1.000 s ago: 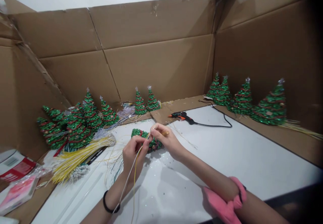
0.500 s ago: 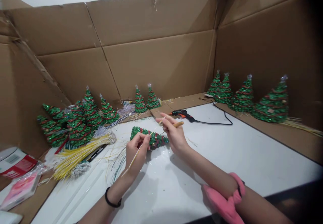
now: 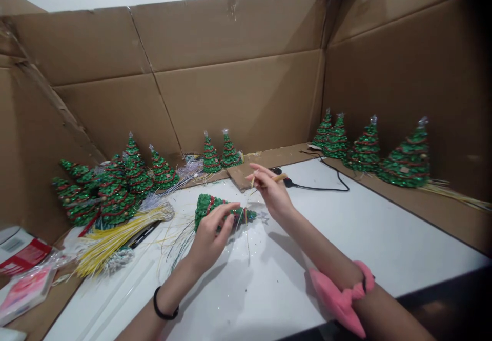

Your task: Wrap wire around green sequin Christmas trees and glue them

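A small green Christmas tree point(image 3: 203, 208) with red garland lies on its side on the white board, tip to the right with a silver star point(image 3: 263, 218). My left hand point(image 3: 211, 236) reaches over its middle, fingers stretched and thumb apart, seemingly touching it. In my right hand point(image 3: 273, 192) is a thin tool with a wooden handle point(image 3: 280, 177), above and right of the tree's tip; its exact kind is unclear. Thin pale strands point(image 3: 248, 243) hang by the tip between my hands, and loose wires point(image 3: 179, 243) trail from the tree's base.
Finished trees stand at left point(image 3: 115, 192), at the back point(image 3: 230, 151) and along the right wall point(image 3: 407, 156). A bundle of yellow wires point(image 3: 103, 243) lies left. Behind my right hand is a mostly hidden glue gun with a black cord point(image 3: 323, 190). Cardboard walls point(image 3: 238, 84) enclose the board.
My left hand has let go of the yellowish strand it pinched and opened over the tree. My right hand, still holding the tool, has shifted slightly right. Strands now hang near the tip.
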`<state>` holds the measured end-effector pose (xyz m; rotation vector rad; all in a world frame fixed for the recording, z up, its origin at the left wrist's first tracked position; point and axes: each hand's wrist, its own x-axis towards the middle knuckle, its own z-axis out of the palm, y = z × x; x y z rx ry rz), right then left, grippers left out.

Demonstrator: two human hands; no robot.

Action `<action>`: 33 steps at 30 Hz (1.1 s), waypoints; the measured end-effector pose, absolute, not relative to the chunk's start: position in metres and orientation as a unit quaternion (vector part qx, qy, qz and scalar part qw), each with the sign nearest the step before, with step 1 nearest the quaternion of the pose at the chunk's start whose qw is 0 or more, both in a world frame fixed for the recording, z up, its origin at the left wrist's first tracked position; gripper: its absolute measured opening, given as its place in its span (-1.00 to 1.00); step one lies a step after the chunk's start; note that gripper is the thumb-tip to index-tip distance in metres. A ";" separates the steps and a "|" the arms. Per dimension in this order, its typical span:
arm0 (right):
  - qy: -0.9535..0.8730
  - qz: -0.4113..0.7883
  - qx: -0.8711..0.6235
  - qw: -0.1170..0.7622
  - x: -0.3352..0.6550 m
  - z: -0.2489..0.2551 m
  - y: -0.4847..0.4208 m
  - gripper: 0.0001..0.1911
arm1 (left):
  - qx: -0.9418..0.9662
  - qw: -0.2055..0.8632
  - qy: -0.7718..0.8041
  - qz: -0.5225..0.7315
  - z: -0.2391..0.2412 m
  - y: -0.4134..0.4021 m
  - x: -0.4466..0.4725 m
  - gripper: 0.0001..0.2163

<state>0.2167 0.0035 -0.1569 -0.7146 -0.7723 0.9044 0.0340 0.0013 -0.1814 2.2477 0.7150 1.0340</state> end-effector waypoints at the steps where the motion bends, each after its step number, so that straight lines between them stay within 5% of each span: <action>1: -0.391 0.415 -0.338 0.749 0.209 -0.157 -0.001 -0.74 | 0.825 0.290 0.289 0.389 -0.182 0.000 0.035 -0.73; 7: -0.521 0.401 -0.366 0.659 0.170 -0.163 -0.028 -0.74 | 0.812 0.290 0.331 0.385 -0.186 -0.004 0.037 -0.76; 18: -0.587 0.175 -0.385 0.690 0.185 -0.167 -0.020 -0.73 | 0.693 0.558 0.313 0.332 -0.170 -0.003 0.042 -0.64; 21: -0.558 0.147 -0.395 0.715 0.191 -0.161 -0.021 -0.75 | 0.734 0.493 0.319 0.341 -0.158 0.002 0.031 -0.66; 27: -0.431 0.118 -0.417 0.792 0.205 -0.150 -0.019 -0.74 | 0.850 0.192 0.390 0.297 -0.130 0.014 -0.007 -0.69; 33: -0.459 0.004 -0.485 0.744 0.214 -0.155 -0.008 -0.65 | 0.865 0.102 0.393 0.295 -0.135 0.021 -0.014 -0.70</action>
